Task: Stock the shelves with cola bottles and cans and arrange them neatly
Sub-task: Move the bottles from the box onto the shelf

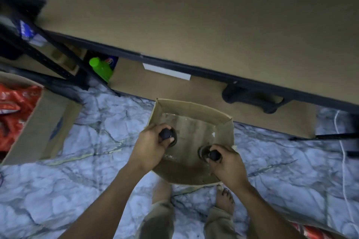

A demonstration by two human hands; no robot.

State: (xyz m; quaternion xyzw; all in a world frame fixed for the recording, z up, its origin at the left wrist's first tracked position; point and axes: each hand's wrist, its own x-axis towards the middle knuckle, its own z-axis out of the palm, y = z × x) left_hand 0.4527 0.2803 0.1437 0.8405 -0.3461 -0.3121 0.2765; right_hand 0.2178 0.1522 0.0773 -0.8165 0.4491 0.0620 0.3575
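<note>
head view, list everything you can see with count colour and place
left cola bottle: one, dark, black cap, in open box
right cola bottle: one, dark, black cap, same box
open box: one, brown cardboard, floor, centre
side box: one, brown, floor left, holds red packs
green bottle: one, low shelf, left
shelf board: one, tan, top
cord: one, white, floor right
left hand: grips left bottle's top
right hand: grips right bottle's top

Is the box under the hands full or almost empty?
Almost empty: the box shows its bare bottom and two bottles, one in left hand, one in right hand.
</note>
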